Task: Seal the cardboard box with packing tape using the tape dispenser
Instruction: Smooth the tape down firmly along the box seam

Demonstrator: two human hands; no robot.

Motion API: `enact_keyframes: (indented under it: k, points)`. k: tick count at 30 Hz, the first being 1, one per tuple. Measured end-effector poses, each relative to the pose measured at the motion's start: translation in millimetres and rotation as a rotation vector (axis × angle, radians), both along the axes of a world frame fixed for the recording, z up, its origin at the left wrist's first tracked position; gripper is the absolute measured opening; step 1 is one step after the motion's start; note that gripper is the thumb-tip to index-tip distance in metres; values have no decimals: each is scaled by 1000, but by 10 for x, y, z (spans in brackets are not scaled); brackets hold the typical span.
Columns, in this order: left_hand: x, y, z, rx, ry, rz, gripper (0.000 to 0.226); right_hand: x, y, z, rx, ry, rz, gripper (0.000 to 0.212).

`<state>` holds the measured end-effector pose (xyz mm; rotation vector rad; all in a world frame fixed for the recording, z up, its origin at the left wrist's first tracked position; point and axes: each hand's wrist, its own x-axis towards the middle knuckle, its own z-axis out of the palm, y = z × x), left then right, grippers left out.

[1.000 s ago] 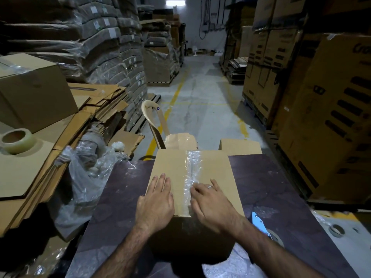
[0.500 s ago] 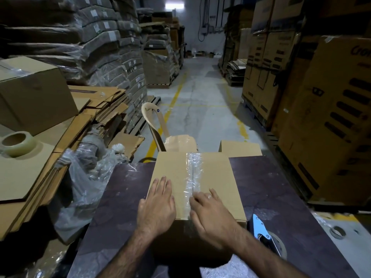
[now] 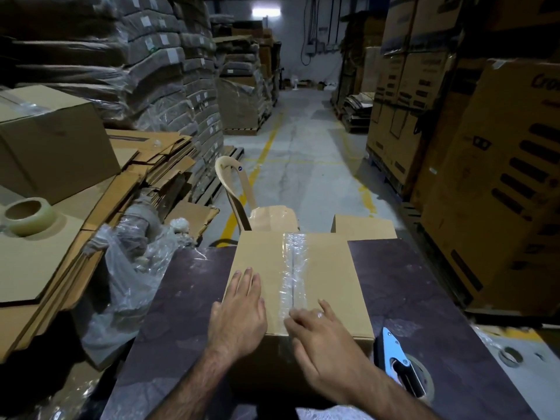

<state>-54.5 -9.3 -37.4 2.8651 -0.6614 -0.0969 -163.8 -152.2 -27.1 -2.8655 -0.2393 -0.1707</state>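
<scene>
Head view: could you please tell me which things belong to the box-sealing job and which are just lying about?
Job: box, tape strip, dispenser, left hand, right hand.

Lying about: spare tape roll, plastic chair, plastic wrap, flat cardboard.

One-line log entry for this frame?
stage: pressing tape | box: seam taped | left hand: flat on lid | right hand: on tape | tape dispenser: on table, unheld
</scene>
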Motion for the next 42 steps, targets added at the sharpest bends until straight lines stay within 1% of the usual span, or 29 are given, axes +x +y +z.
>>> enact_keyframes:
  k: [2, 4, 8, 13, 15, 17, 18, 20, 23, 26, 28, 31, 32, 34, 36, 38, 42]
  points:
    - [4, 4, 0, 0, -2, -1, 55, 5, -31, 33, -17, 22, -2, 44]
    - [13, 14, -13, 9, -6, -8, 55, 223, -96, 38, -41, 43, -24, 42]
    - [26, 24, -20, 6, -14, -12, 55, 548, -120, 34, -84, 68, -67, 49]
    - [15, 17, -29, -19, -28, -11, 55, -35, 18, 36, 32, 66, 34, 51]
    - [17, 21, -41, -15, -49, -8, 54, -62, -19, 71, 29, 97, 28, 50]
    - [35, 31, -53, 9, -69, -22, 54, 67, -103, 92, 5, 90, -21, 41]
    - [41, 41, -59, 19, -69, -39, 55, 153, -168, 83, -19, 78, -48, 37]
    - [42, 63, -60, 36, -66, -102, 58, 298, -313, 54, -49, 100, -79, 37]
    - [72, 71, -28, 56, -67, -244, 64, 421, -446, -4, -78, 133, -52, 47]
    - [121, 59, 2, 73, -13, -391, 74, 464, -448, -23, -86, 115, -25, 65]
    - [126, 64, -14, 78, -20, -457, 82, 428, -467, -61, -51, 98, -19, 64]
    - [142, 79, -33, 75, -51, -496, 69, 343, -513, -77, 26, 78, -5, 50]
    - [144, 81, -33, 80, -64, -508, 71, 329, -514, -77, 27, 72, -7, 48]
    - [129, 73, -26, 86, -81, -526, 79, 323, -508, -86, -10, 62, -21, 54]
    - [112, 70, -38, 69, -86, -524, 74, 315, -500, -115, -32, 59, -27, 65]
    - [113, 79, -61, 14, -98, -513, 64, 291, -510, -122, 0, 38, -13, 66]
    - [153, 112, -124, -153, -147, -555, 59, 239, -519, -76, 50, -38, 25, 49]
